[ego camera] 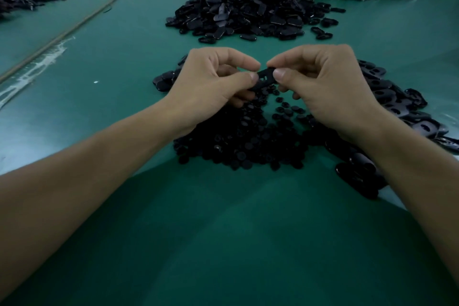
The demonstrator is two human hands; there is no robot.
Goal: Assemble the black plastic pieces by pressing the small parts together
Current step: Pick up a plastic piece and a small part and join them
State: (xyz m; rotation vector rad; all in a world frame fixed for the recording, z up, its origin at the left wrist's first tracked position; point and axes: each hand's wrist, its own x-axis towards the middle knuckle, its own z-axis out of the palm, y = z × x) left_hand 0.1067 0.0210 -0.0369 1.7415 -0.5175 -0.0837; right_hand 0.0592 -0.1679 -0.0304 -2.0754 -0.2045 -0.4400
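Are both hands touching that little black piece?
Touching. The head view shows the left hand and right hand pinching the black piece by its ends.

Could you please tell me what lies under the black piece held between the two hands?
A heap of small round black parts lies on the green table below the black piece. The left hand and right hand cover parts of it.

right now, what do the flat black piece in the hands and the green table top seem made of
The flat black piece, pinched by the left hand and right hand, looks like moulded plastic with a dull finish: thin shape, clean edges. The green table top looks like a smooth matt mat, perhaps rubber or vinyl: even colour, soft sheen.
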